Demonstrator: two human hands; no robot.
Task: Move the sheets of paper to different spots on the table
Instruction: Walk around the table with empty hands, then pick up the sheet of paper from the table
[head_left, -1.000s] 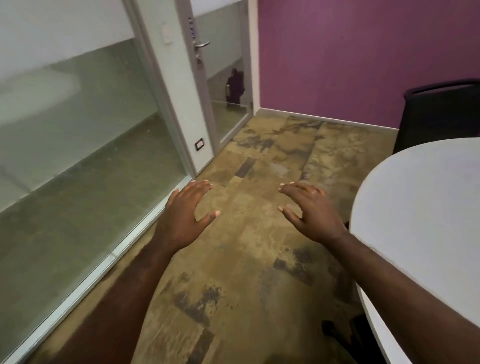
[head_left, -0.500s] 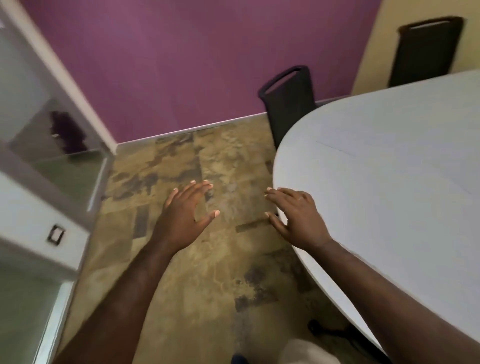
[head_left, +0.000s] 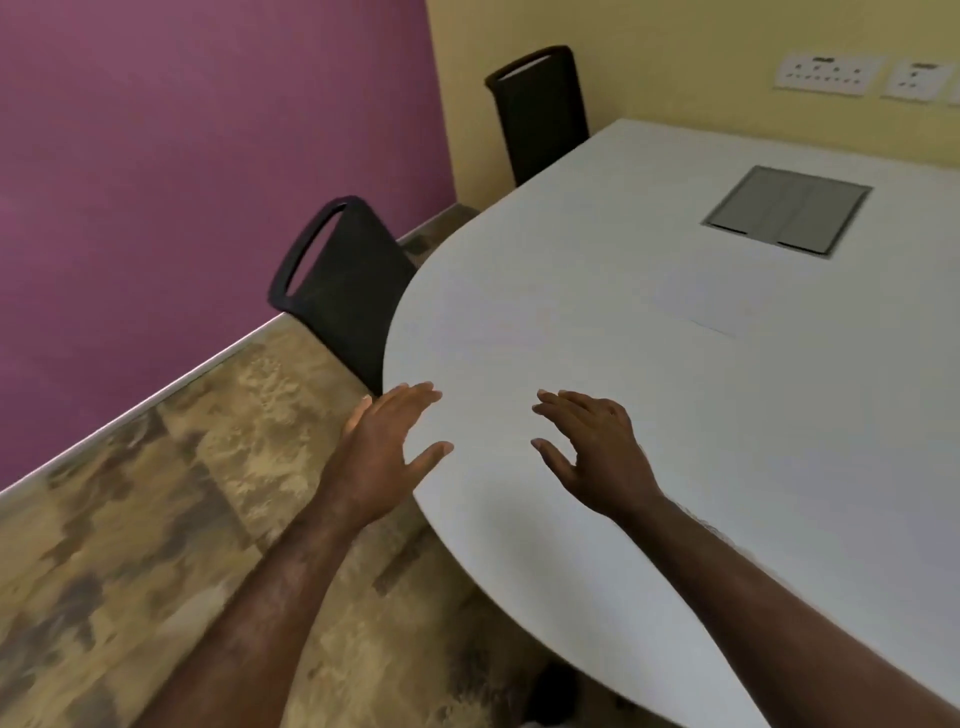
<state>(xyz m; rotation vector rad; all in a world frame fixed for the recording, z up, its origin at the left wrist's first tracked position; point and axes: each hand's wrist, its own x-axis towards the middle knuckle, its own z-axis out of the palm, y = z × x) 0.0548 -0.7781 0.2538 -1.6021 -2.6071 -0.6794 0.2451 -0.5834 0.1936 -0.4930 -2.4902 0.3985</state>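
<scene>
A white rounded table (head_left: 701, 415) fills the right half of the view. A white sheet of paper (head_left: 727, 299) lies flat on it, barely distinct from the tabletop, with one faint edge showing below the grey panel. My left hand (head_left: 384, 457) hovers over the table's near-left rim, fingers spread, holding nothing. My right hand (head_left: 597, 452) hovers above the tabletop to the right of it, fingers apart and empty. Both hands are well short of the sheet.
A grey cable hatch (head_left: 787, 210) is set into the tabletop at the far right. Two black chairs stand at the table's far-left side: one near (head_left: 343, 291), one further back (head_left: 537, 109). Purple and yellow walls, wall sockets (head_left: 826, 75), brown patterned carpet (head_left: 182, 519).
The view has swung right from the glass door and floor onto the table. Both hands, earlier over the carpet, are over the table's edge and top, still spread and empty.
</scene>
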